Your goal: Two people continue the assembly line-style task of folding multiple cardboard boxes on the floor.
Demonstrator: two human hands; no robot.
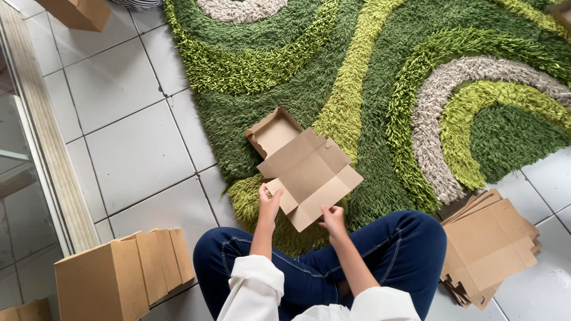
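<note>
Gripping the half-folded cardboard box [303,169] over the green rug [380,71], my left hand [269,202] pinches a side flap. My right hand [333,219] pinches its near edge.

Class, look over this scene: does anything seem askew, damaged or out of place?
Nothing looks damaged or spilled. Both hands, left and right, hold a half-folded box. The flat stack is slightly fanned, and the finished boxes stand in a neat row.

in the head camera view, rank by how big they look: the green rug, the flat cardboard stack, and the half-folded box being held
1. green rug, largest by far.
2. flat cardboard stack and half-folded box: they look alike in size, so no ranking between them. Both hands, left and right, grip the box.
</note>
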